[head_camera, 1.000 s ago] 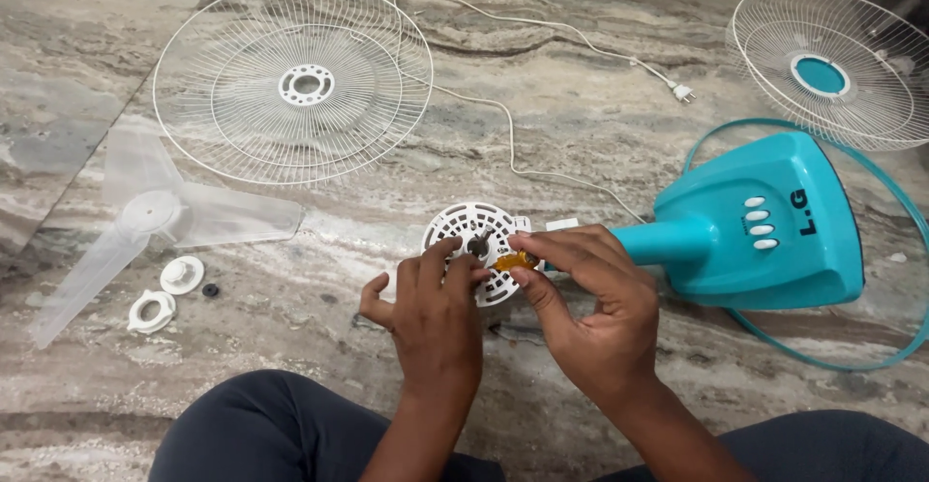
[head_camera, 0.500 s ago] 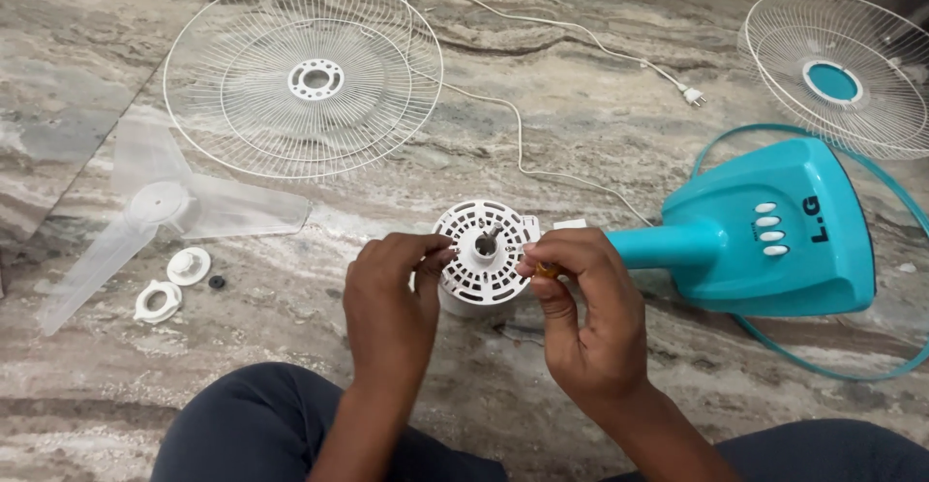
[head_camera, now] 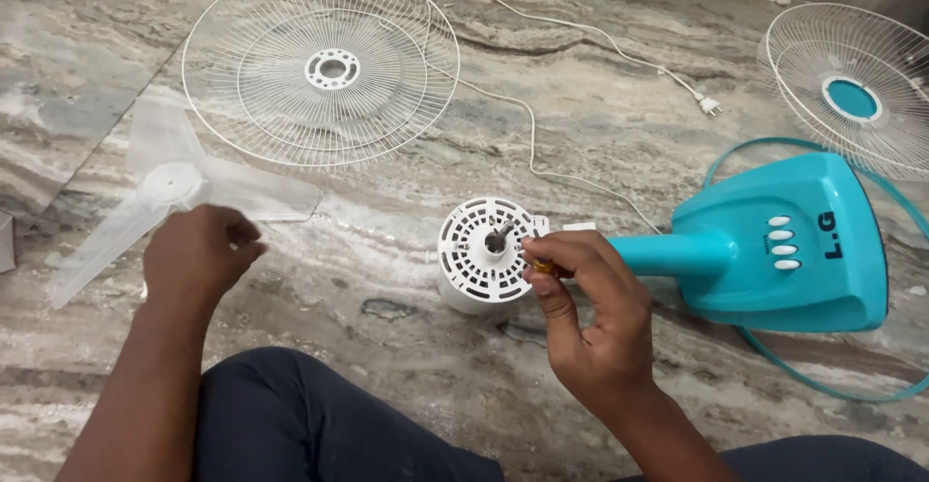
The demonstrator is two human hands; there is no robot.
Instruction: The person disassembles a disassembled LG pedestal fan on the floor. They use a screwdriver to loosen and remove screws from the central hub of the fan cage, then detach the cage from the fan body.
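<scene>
The left hand (head_camera: pixel 198 250) has left the round white slotted motor housing (head_camera: pixel 484 250), where both hands were busy half a second ago, and now hangs loosely curled over the marble floor (head_camera: pixel 619 105) near its left edge, beside the translucent three-bladed plastic fan blade (head_camera: pixel 169 187); whether it holds anything cannot be told. The right hand (head_camera: pixel 581 298) stays at the housing, fingertips pinched on a small yellow-handled tool (head_camera: pixel 542 267) next to the metal shaft, so the work on the motor is paused on one side. The housing lies mid-floor, joined to the teal plastic fan stand (head_camera: pixel 784 245). A white wire guard (head_camera: pixel 324 66) lies beyond, a second guard (head_camera: pixel 852 85) at the far right corner, with the white power cord (head_camera: pixel 542 105) trailing between them.
</scene>
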